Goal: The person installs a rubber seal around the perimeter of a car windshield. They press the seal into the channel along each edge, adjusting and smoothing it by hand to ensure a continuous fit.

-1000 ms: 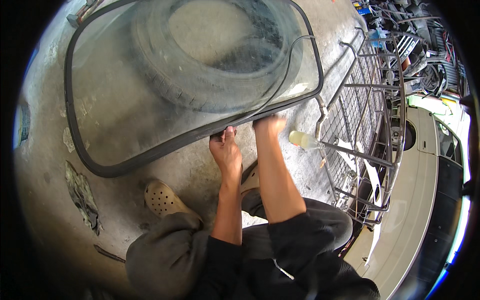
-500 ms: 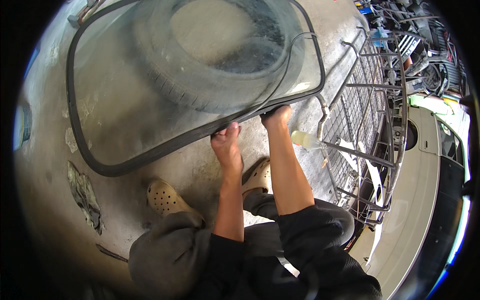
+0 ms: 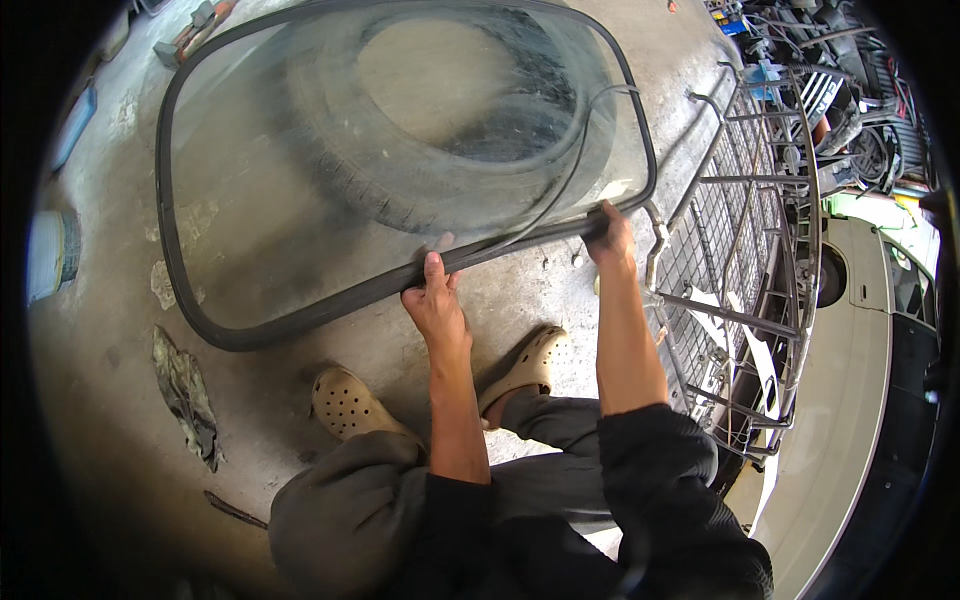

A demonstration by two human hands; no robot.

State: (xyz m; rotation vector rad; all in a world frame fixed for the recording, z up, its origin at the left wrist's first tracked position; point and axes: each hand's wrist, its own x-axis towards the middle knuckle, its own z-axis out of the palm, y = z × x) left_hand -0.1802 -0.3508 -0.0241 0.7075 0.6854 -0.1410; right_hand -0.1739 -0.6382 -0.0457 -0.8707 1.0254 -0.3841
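Note:
A large pane of window glass (image 3: 270, 240) with rounded corners lies over a tire (image 3: 400, 190), which shows through it. A black rubber seal (image 3: 330, 312) runs all round the rim of the pane. My left hand (image 3: 437, 308) is closed round the near edge of this seal, thumb on top. Farther right along the same edge, my right hand (image 3: 612, 240) grips the seal close to the near right corner; its fingertips are partly hidden. A thin dark cord (image 3: 562, 180) curves over the glass from the right side down to the near edge between my hands.
To the right stands a metal wire rack (image 3: 740, 190), with a pale car (image 3: 850, 330) beyond it. Engine parts and cables (image 3: 850, 110) crowd the far right. A crumpled rag (image 3: 185, 395) and a dark strip (image 3: 235, 510) lie on the floor at left, near a pale bucket (image 3: 50, 255).
My right hand has slid right along the near edge toward the corner. My left hand now shows its thumb on top of the seal. The whole view has shifted slightly.

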